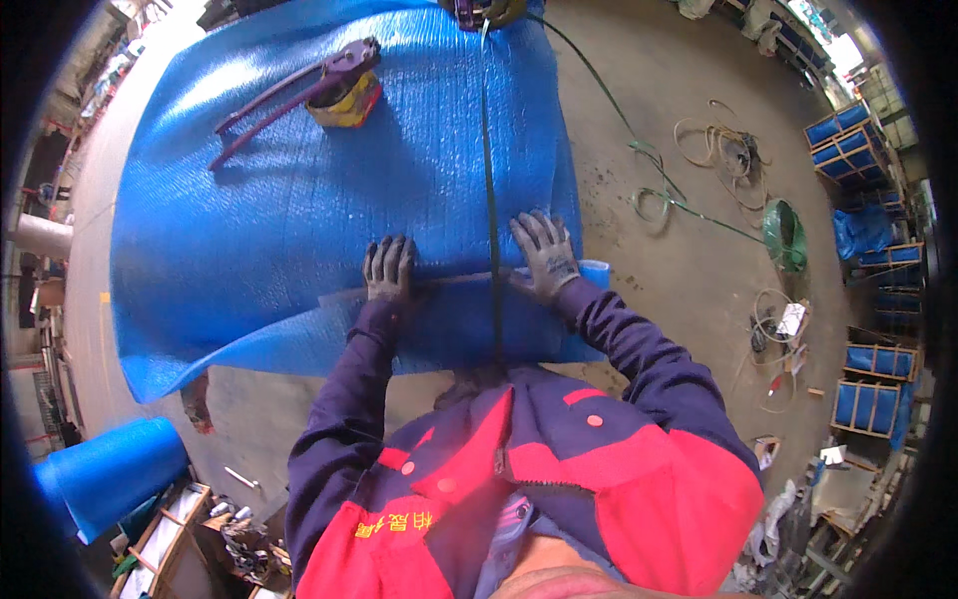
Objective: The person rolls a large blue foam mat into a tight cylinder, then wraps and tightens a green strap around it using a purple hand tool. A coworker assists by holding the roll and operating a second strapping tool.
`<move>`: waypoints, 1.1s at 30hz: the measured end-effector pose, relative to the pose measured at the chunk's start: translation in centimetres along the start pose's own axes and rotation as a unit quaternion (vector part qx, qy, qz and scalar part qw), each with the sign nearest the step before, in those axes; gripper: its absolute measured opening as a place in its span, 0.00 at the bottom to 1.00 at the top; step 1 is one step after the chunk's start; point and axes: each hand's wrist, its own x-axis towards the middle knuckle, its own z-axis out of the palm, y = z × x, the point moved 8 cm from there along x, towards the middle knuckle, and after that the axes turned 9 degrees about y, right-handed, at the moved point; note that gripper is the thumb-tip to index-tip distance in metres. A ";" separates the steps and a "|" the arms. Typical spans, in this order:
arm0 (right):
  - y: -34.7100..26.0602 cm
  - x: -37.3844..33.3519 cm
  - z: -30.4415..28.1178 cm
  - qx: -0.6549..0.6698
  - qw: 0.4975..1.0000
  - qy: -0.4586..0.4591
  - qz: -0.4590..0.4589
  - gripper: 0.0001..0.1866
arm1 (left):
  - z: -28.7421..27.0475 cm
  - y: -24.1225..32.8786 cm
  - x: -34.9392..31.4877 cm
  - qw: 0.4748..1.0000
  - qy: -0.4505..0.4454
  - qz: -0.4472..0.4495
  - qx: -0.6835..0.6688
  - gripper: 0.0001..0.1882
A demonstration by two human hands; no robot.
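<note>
A large flat bundle wrapped in blue plastic sheeting [249, 220] lies in front of me. My left hand [389, 268], in a grey work glove, rests flat near its close edge, fingers stretched out. Farther right, my right hand [547, 256], gloved alike, presses on the sheet beside a folded edge with its fingers extended. Between them a green strap [491, 180] runs over the bundle toward my body. A long-handled purple tool [344, 66] lies on the sheeting, leaning on a yellow and red item [349, 104] whose kind I cannot make out.
At the far edge, a co-worker's gloved hand [506, 12] is by a tool at the strap. Loose green strap trails across the right floor to a green coil [784, 236]. Tangled cord [733, 150] lies beyond. A blue roll [115, 474] stands at lower left; wood-framed blue packages [866, 407] line the right.
</note>
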 end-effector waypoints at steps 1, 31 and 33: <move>0.3 0.0 0.3 -0.008 1.000 -0.013 0.006 0.47 | 0.1 0.0 0.1 0.999 -0.033 -0.017 -0.007 0.52; 0.6 -0.5 0.3 0.018 0.998 0.033 0.041 0.41 | 0.4 0.1 -0.3 1.000 -0.028 -0.002 0.014 0.55; 0.6 -0.4 0.2 0.018 0.998 0.033 0.041 0.40 | 0.9 -0.4 -0.6 0.997 -0.072 -0.031 0.009 0.56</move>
